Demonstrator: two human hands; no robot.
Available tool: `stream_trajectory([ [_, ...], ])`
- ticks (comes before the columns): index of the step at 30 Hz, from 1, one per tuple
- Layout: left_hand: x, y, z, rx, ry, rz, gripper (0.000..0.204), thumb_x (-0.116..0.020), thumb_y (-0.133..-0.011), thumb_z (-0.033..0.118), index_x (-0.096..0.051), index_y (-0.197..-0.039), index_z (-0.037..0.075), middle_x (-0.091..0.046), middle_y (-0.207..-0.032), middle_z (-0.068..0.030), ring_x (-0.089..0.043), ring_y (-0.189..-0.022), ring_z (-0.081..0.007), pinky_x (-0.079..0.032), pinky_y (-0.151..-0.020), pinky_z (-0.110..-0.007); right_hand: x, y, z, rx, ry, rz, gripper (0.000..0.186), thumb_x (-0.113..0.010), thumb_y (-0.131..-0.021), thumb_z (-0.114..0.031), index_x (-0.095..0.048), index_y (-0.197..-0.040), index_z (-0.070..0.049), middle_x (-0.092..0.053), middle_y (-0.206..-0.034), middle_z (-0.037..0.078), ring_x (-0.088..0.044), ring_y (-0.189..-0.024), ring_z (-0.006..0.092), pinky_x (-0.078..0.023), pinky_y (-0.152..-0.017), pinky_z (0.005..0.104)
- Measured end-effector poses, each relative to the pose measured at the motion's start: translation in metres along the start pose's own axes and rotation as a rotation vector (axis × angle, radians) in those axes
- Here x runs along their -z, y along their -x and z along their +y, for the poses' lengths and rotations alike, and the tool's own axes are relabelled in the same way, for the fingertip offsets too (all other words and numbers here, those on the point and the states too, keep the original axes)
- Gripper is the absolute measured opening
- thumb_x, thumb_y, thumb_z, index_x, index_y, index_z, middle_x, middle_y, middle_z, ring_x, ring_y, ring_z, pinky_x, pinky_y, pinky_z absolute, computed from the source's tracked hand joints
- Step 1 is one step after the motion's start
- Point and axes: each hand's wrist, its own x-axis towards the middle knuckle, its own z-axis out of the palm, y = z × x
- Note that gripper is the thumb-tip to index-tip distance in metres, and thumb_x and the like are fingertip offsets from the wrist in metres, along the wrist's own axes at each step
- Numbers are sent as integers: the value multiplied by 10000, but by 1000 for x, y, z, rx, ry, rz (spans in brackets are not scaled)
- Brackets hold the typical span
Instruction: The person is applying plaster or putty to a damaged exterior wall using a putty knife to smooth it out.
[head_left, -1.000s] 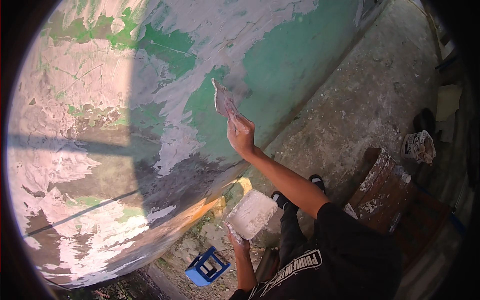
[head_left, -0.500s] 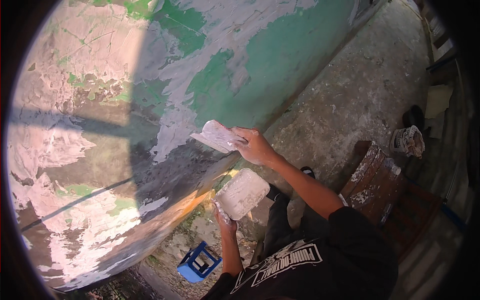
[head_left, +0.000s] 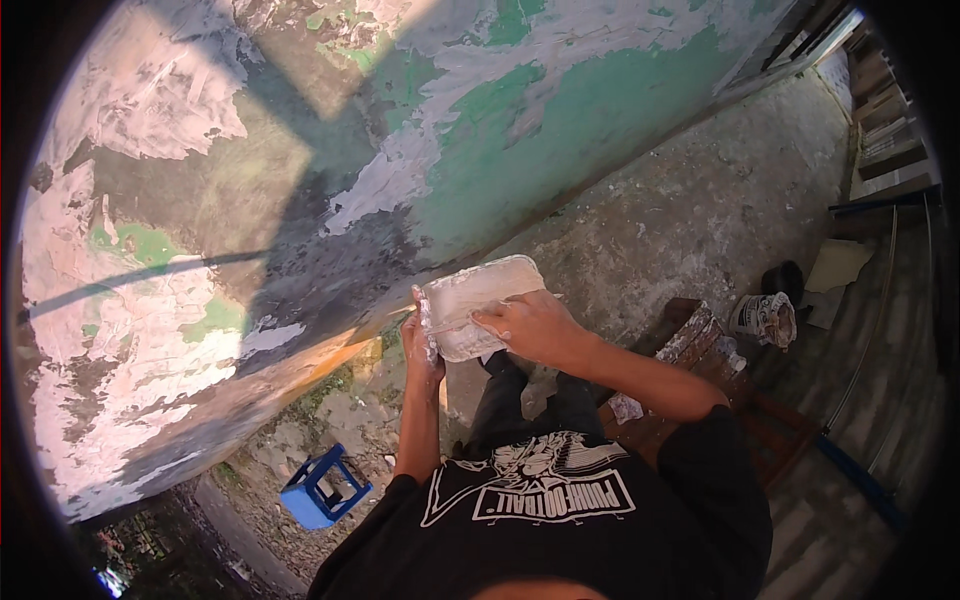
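Note:
My left hand [head_left: 424,345], smeared with white paste, grips one end of a shallow whitish rectangular tray [head_left: 492,276] held at waist height. Over the tray lies my right hand [head_left: 540,328], its fingers closed around a putty scraper. The scraper is as pale as the tray and mostly covered by that hand, so its blade is hard to pick out. Beside them rises a wall [head_left: 590,130] of green paint, bare grey patches and rough white putty. Both hands are a little away from the wall.
A blue plastic stool [head_left: 318,492] stands at lower left. To the right are a paste-spattered wooden bench [head_left: 675,345], a white bucket [head_left: 766,320] with dried paste and a dark pot [head_left: 783,281]. The concrete floor [head_left: 680,210] runs along the wall's foot.
My right hand has come down from near the wall to the tray, bringing the scraper with it. The tray has been raised slightly, and the whole view has shifted.

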Motion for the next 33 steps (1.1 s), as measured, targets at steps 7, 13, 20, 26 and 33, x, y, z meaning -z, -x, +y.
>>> stream_trajectory([
  [7, 28, -1, -6, 20, -5, 20, 410, -506, -938, 361, -591, -1014, -33, -646, -930, -115, -636, -799, -175, -523, -717, -326, 45, -24, -10, -20, -119, -55, 309, -619, -768, -146, -657, -1071, -99, -672, -928, 99, -637, -819, 284, -496, -706, 365],
  [13, 19, 11, 25, 25, 46, 22, 461, -555, -897, 407, -607, -957, -48, -647, -858, -109, -630, -715, -166, -521, -645, -307, 48, -37, -24, -47, -77, -290, 313, -622, -764, -135, -655, -1072, -89, -665, -972, 127, -626, -853, 313, -498, -716, 411],
  [20, 26, 21, 38, -7, -10, -7, 542, -579, -866, 505, -640, -858, -34, -651, -763, -81, -615, -634, -131, -515, -575, -284, 36, -54, -33, -76, 41, -213, 338, -632, -735, -111, -653, -1071, -77, -672, -959, 119, -645, -817, 296, -508, -672, 407],
  [26, 44, 21, 45, 82, -2, -30, 547, -534, -898, 486, -610, -985, -49, -655, -881, -114, -640, -721, -154, -533, -636, -297, 53, -53, -49, 28, 7, -12, 331, -632, -715, -84, -659, -1045, -92, -688, -927, 72, -665, -749, 234, -517, -616, 370],
  [33, 43, 22, 53, 16, 25, 28, 551, -584, -863, 510, -647, -819, -35, -648, -743, -87, -598, -585, -130, -501, -542, -279, 28, -35, -74, 115, 104, -44, 353, -635, -697, -57, -662, -1039, -144, -687, -923, 35, -667, -748, 208, -519, -582, 339],
])
